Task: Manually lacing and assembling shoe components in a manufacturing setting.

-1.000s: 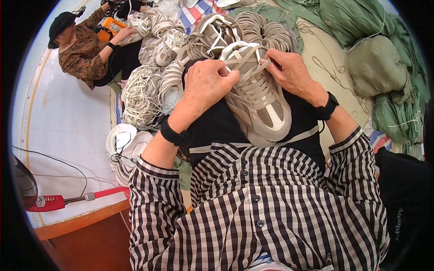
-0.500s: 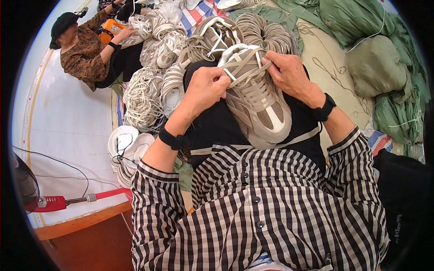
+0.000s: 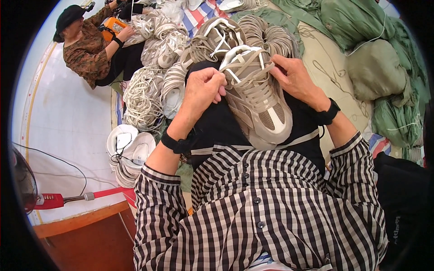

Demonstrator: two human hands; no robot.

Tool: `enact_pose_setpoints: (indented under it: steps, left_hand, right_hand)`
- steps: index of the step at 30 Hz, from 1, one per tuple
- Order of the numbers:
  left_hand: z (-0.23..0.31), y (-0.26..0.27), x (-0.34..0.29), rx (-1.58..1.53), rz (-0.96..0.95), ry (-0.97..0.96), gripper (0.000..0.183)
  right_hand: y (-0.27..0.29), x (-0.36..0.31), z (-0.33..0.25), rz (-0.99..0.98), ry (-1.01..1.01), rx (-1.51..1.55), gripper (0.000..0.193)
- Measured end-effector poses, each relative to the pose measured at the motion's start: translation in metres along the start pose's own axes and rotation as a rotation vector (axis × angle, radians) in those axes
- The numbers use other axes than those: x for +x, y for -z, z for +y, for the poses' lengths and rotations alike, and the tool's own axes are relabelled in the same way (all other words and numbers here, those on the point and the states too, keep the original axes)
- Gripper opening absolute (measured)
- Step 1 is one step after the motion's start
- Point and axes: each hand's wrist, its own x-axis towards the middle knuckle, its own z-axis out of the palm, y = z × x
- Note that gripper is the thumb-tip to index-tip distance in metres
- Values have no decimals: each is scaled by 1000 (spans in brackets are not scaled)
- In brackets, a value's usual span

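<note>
The left grip [image 3: 205,90] is curled closed at the far left edge of a grey-beige shoe [image 3: 253,108], thumb against forefinger, pinching one end of its lace [image 3: 258,92]. From where I stand, the shoe sits just right of that hand, between both of them, on black trousers [image 3: 208,128] across the lap. Its toe faces near, toward the checked shirt [image 3: 271,198], and its white-lined opening faces far. The lace zigzags up the front, with looser lengths crossing by the opening. The right grip [image 3: 296,81] is at the shoe's far right edge, thumb and finger closed on the other end of the lace, the palm clear of the shoe.

Around them, at the near left, a fan [image 3: 23,180] stands by a red bar [image 3: 49,201]. Farther off on the left, a person in a dark cap [image 3: 90,56] handles pale shoes. Right of there come a bundle of white shoe parts [image 3: 131,149], a tangled heap of white laces [image 3: 142,99] and, beyond the shoe, ringed beige bundles [image 3: 275,40]. At the far right, green cloth sacks [image 3: 379,67] slump together.
</note>
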Motion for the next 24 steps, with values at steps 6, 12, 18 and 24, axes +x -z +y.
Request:
enact_pose_setpoints:
  steps: [6, 12, 18, 24]
  left_hand:
    - [-22, 0, -16, 272, -47, -130, 13]
    - [-21, -9, -16, 381, -22, -238, 10]
    - [-13, -12, -19, 453, 42, -278, 10]
    - [-16, -15, -18, 452, 47, -277, 11]
  right_hand:
    - [7, -13, 9, -124, -54, 76, 13]
    - [11, -17, 2, -125, 10, -9, 12]
    - [1, -8, -4, -18, 1, -36, 20]
    - [-6, -4, -5, 20, 74, -172, 18]
